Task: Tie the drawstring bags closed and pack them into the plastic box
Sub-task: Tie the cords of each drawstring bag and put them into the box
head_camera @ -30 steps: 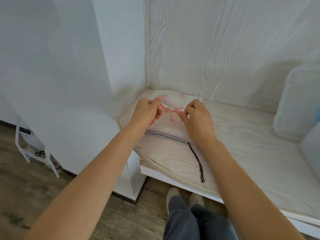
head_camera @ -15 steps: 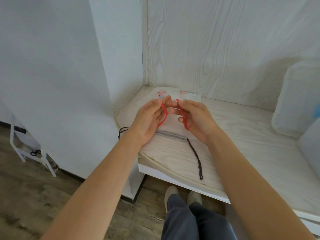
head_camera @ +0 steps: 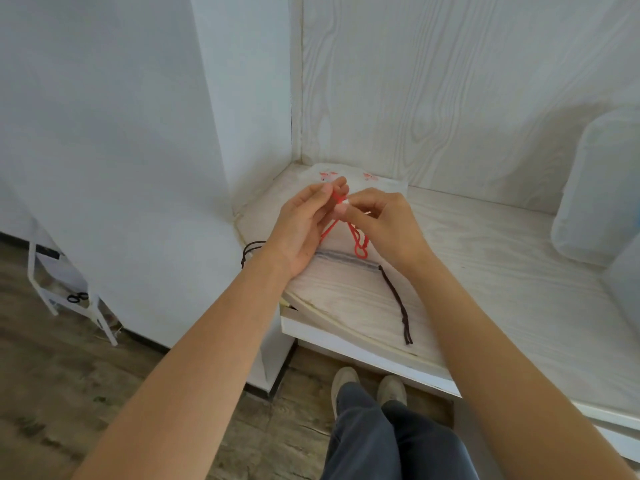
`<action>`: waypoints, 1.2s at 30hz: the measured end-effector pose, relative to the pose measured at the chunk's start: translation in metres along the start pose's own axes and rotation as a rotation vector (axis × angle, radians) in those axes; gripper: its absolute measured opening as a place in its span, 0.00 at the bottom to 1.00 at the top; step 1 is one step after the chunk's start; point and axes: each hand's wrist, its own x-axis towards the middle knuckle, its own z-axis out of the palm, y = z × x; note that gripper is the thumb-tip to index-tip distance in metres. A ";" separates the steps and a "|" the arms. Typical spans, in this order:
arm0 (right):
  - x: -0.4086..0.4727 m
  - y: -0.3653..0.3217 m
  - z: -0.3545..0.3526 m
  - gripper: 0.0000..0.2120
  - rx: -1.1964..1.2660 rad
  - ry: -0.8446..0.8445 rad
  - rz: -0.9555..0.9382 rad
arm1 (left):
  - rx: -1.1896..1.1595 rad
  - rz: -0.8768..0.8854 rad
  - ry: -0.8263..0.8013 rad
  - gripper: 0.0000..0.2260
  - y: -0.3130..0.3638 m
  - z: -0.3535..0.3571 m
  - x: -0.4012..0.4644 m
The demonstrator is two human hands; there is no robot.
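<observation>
Two hands, left hand (head_camera: 300,227) and right hand (head_camera: 388,227), pinch one red drawstring (head_camera: 358,242) above one bag (head_camera: 381,183).

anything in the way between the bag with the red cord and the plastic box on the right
Nothing visible does. The left hand and right hand pinch the red cord over the bag near the corner. Only bare shelf lies between it and the plastic box, whose opening cannot be made out.
</observation>
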 end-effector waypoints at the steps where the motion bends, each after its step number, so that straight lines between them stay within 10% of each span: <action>1: 0.000 -0.001 0.001 0.06 -0.103 0.027 -0.059 | -0.008 0.010 -0.004 0.08 0.000 0.000 0.000; 18: -0.002 -0.021 -0.005 0.09 1.017 -0.266 0.425 | 0.012 0.035 -0.034 0.08 0.001 0.000 0.000; 27: 0.002 0.011 0.000 0.08 -0.355 0.065 -0.345 | 0.057 0.079 -0.028 0.11 -0.001 -0.001 -0.001; 36: 0.003 0.019 0.002 0.09 -0.404 -0.093 -0.365 | 0.225 0.012 -0.056 0.18 0.003 0.004 -0.004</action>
